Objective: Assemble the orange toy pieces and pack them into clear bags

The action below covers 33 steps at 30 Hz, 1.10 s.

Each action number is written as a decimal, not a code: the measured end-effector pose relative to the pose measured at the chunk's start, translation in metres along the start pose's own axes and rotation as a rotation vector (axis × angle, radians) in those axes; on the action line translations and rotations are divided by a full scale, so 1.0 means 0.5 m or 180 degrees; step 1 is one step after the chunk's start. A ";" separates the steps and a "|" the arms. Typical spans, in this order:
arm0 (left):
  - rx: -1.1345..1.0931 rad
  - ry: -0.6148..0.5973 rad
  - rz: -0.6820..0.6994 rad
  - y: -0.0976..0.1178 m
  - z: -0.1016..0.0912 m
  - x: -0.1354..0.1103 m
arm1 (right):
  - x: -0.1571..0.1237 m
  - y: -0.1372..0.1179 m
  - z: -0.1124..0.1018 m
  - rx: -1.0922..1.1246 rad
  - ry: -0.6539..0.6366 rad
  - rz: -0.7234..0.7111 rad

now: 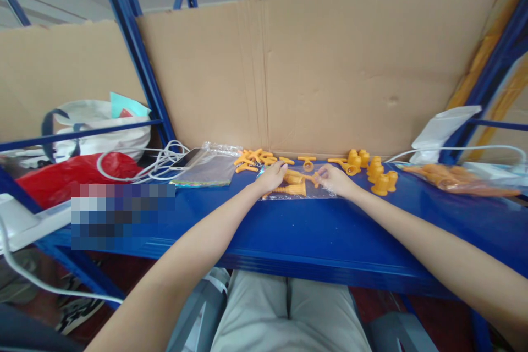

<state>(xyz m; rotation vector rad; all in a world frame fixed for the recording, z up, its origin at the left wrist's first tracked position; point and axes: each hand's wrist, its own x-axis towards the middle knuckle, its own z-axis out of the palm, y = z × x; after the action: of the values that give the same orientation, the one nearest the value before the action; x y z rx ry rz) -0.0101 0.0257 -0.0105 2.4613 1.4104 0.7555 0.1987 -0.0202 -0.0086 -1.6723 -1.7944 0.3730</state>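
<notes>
A clear plastic bag [319, 192] lies flat on the blue shelf, with orange plastic pieces [293, 189] in or on it, among them a ribbed, flared one. My left hand [272, 178] is closed on the left end of the bag, its thumb on top; the fingers beneath are partly hidden. At the bag's right part, my right hand [335, 180] pinches a small orange T-shaped piece [315, 178] between thumb and fingers. Whether that piece is inside the bag's film, I cannot tell.
Behind my hands lie a heap of orange T-shaped handles [253, 159] and several orange cone-shaped cups [380, 181]. Left are flat clear bags [212, 169], a phone [186, 158] and white cables [163, 160]. A filled bag [454, 176] lies right. Cardboard [330, 71] backs the blue shelf [313, 236].
</notes>
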 end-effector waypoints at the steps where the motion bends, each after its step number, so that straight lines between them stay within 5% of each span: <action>1: -0.0029 0.0055 -0.0015 0.000 0.002 0.000 | 0.001 0.002 0.001 0.0356 -0.0020 0.0083; 6: -0.0312 0.0306 -0.0064 -0.008 0.010 0.005 | 0.007 0.012 0.006 0.2270 0.0016 0.0620; 11: -0.0617 0.0453 -0.0123 -0.012 0.007 0.010 | 0.000 0.008 0.002 0.2989 -0.0187 0.0890; 25: -0.0538 0.0539 0.0182 -0.012 0.015 0.011 | -0.009 -0.010 0.013 0.2944 -0.0284 0.0884; 29: -0.0300 0.0612 0.0456 -0.002 0.015 0.002 | -0.016 -0.016 0.011 0.2900 -0.0803 0.0743; 33: -0.0034 0.0130 0.0770 0.009 0.004 -0.007 | -0.027 -0.026 0.006 0.2858 -0.1257 0.0590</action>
<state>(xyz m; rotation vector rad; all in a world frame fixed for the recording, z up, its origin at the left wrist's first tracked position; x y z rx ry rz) -0.0069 0.0206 -0.0116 2.6531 1.1292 0.8625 0.1864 -0.0344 -0.0063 -1.1398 -1.3659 1.4278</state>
